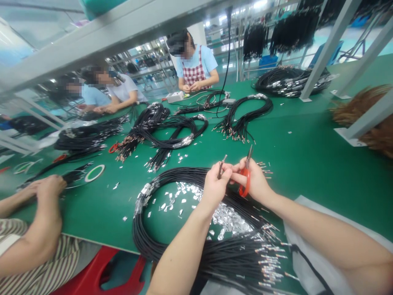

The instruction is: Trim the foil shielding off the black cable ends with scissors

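Observation:
My left hand [215, 185] is closed around the end of a black cable [220, 169], its stripped tip pointing up. Close beside it, my right hand [254, 180] has red-handled scissors [245, 182] in its fingers, blades upward. The fingertips of both hands come together near the cable end. Under my forearms lies a large loop of black cables [138, 221], bound with silvery wrap at the left, with many bare, silvery and copper-coloured ends at the right. Scraps of silver foil [230, 219] are scattered inside the loop.
More black cable bundles [172, 131] lie across the green table [294, 143]. A co-worker's hands [50, 186] are at the left, near a roll of tape [94, 173]. Other people sit across the table. Grey posts [373, 112] stand at the right; a red chair [101, 272] is below.

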`<state>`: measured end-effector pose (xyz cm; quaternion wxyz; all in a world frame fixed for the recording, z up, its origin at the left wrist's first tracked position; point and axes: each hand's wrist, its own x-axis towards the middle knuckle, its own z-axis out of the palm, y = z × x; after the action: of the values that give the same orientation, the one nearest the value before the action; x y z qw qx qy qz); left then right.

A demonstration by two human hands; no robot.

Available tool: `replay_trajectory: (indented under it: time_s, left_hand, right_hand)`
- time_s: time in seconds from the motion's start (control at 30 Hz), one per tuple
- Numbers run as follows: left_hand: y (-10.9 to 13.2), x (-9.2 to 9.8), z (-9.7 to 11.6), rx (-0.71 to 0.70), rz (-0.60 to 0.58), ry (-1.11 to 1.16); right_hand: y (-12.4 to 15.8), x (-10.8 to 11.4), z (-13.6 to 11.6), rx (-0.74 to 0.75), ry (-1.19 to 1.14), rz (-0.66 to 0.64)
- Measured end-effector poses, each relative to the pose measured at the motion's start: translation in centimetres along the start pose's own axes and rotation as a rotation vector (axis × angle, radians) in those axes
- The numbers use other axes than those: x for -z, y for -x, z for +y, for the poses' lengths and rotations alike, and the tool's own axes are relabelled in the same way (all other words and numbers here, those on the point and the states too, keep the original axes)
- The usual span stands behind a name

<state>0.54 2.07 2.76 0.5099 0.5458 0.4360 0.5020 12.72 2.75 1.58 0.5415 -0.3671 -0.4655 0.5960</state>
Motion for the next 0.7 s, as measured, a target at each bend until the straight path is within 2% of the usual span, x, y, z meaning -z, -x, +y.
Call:
replay_trajectory:
  time_s: [0.07, 0.13, 0.23, 0.3, 0.37, 0.5, 0.7]
  left_hand:
    - [-0.2, 0.2, 0.1, 0.016, -0.03, 0.071]
    - [-0.3, 0.6, 0.4, 0.014, 0.011, 0.148]
    - [-0.6, 1.5, 1.2, 0.044, 0.082, 0.28]
    - [-0.8, 2.2, 1.7, 0.073, 0.078, 0.336]
    - [-0.9, 2.7, 2.0, 0.086, 0.054, 0.353]
    - [-0.9, 2.9, 2.1, 0.115, 0.006, 0.354]
    - [-0.7, 2.7, 1.8, 0.129, -0.022, 0.321]
  right_hand:
    - [-0.2, 0.1, -0.2, 0.007, 0.023, -0.006]
    - [-0.3, 0.5, -0.7, -0.01, 0.085, -0.066]
    - [-0.3, 1.2, -1.9, -0.094, 0.253, -0.274]
    - [-0.1, 1.6, -2.7, -0.164, 0.35, -0.422]
    - [0.0, 1.8, -3.2, -0.222, 0.4, -0.508]
    - [0.1, 1.9, -3.1, -0.268, 0.422, -0.574]
    - [-0.3, 2.0, -2.7, -0.27, 0.369, -0.601]
